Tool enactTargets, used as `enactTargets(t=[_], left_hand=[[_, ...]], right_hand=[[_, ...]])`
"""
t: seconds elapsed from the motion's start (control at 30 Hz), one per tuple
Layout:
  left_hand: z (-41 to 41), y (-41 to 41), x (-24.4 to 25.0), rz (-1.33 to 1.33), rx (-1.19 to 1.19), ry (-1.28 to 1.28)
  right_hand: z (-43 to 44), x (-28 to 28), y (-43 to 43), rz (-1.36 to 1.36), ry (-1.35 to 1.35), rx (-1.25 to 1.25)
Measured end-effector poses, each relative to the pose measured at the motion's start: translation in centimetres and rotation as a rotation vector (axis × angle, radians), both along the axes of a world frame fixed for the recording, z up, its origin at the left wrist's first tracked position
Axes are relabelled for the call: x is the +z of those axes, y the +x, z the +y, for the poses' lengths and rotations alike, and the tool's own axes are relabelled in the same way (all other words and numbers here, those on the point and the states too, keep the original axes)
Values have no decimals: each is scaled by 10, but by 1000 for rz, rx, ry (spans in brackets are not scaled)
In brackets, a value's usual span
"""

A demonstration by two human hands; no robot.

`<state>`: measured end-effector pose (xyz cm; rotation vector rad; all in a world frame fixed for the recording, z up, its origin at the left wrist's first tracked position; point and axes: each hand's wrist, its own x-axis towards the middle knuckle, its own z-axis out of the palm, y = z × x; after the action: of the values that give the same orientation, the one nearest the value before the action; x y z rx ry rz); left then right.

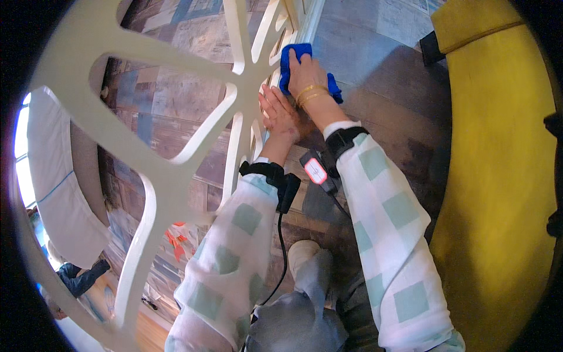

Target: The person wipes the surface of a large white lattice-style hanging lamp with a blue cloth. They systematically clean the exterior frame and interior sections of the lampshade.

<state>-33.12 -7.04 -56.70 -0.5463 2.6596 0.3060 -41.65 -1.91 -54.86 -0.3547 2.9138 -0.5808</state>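
Note:
A white lattice partition (198,176) with large rounded cut-outs rises along my left side. My right hand (308,77) presses a blue cloth (286,66) against the far part of its edge; one end of the cloth hangs out past the wrist. Lower and a little nearer, my left hand (280,114) rests with its fingers extended along the partition and no object visible in it. Its palm side is hidden. Both wrists carry black straps with small modules, and gold-coloured bangles circle the right wrist.
A yellow upholstered seat (497,154) runs along the right, with a dark leg at its far end. Wood-pattern flooring (387,101) lies below. A black cable (283,251) hangs from the left wrist module. Beyond the partition is a white-covered piece of furniture (61,176).

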Motion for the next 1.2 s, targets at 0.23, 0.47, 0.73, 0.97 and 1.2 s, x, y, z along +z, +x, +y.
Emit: enactTargets(t=[0.23,0.47,0.73,0.97,1.2], left_hand=[[-2,83,30,344,-120,235],[-33,166,47,291,-147,188],[-37,193,37,326,-90,339],[-37,225,51,109,-13,407],[-29,223,53,233,25,443]], right_hand=[[24,5,84,-30,-33,335],[11,11,101,151,29,328],[-4,-4,184,-15,-124,204],[6,-6,201,171,-142,561],[-13,-5,183,248,13,373]])
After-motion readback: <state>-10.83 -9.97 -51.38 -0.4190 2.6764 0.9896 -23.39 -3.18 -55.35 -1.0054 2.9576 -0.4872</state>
